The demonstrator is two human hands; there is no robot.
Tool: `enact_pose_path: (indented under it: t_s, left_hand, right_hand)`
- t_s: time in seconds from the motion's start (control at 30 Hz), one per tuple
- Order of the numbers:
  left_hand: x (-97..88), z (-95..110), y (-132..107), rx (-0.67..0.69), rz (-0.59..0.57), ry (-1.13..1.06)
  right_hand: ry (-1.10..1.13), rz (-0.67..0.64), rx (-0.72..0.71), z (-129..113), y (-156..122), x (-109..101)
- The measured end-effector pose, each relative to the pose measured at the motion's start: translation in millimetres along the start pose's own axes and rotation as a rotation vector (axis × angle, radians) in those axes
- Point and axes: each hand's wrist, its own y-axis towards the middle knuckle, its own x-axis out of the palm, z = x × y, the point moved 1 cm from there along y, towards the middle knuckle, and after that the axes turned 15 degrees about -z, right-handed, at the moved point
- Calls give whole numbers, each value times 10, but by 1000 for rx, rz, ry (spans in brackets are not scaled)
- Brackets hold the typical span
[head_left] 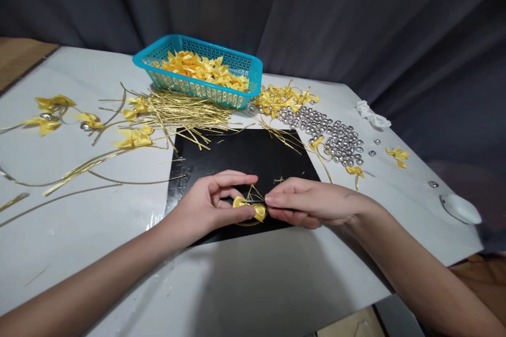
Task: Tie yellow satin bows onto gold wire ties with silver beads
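Observation:
Over the black mat [245,158], my left hand [213,202] pinches a yellow ribbon bow [259,214] between thumb and fingers. Thin gold cord [253,190] stands up from the bow in a small triangle, and another bit curves below it. From the right, my right hand [296,201] meets the bow with its fingers closed on a thin dark tool, whose tip lies across the bow at the gold cord. Most of that tool is hidden in the fingers, so I cannot tell its exact kind.
Behind the mat, a blue basket [197,81] holds yellow ribbon bows. Cut gold cords [185,110] are heaped before it. Silver beads [336,137] spread to the right, near more bows [280,99]. A white computer mouse [460,209] and crumpled white tissue [372,115] lie at the right edge.

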Motion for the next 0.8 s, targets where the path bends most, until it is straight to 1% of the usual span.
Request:
enact_pose_path:
  t_s: [0.33,0.63,0.8]
  left_hand:
    - [-2,-5,-8,-1,-10,19]
    - [-17,-26,6,-13,-21,52]
    - [-14,-26,-2,-1,-19,39]
  right_hand:
    - [29,-3,14,-2,13,14]
    - [52,-58,-1,4,40,24]
    - [-6,-28,25,-32,-19,35]
